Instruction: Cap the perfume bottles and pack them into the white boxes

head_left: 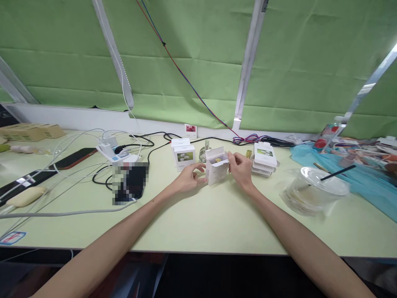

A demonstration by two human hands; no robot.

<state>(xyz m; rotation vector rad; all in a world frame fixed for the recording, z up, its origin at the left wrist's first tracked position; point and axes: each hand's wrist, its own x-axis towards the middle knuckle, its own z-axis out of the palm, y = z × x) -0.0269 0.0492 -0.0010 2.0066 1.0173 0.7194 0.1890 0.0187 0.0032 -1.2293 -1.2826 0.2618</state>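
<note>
A small white box (217,173) stands upright on the table with its top flap raised. Something gold shows inside its opening. My left hand (190,177) holds the box's left side, fingers curled round the edge. At the upper right edge of the box, my right hand (240,167) is closed in a pinch. Behind the box is a clear glass bottle (203,153). A gold cap (248,154) shows just behind my right hand. White boxes with a flower picture (185,157) stand to the left, and a stack of flattened-looking white boxes (264,159) lies to the right.
A power strip (113,154) with tangled cables and a dark phone (77,158) lie at left. At right are a lidded plastic cup with a black straw (319,188) and a blue plastic sheet (359,182). A small picture card (190,130) leans at the back.
</note>
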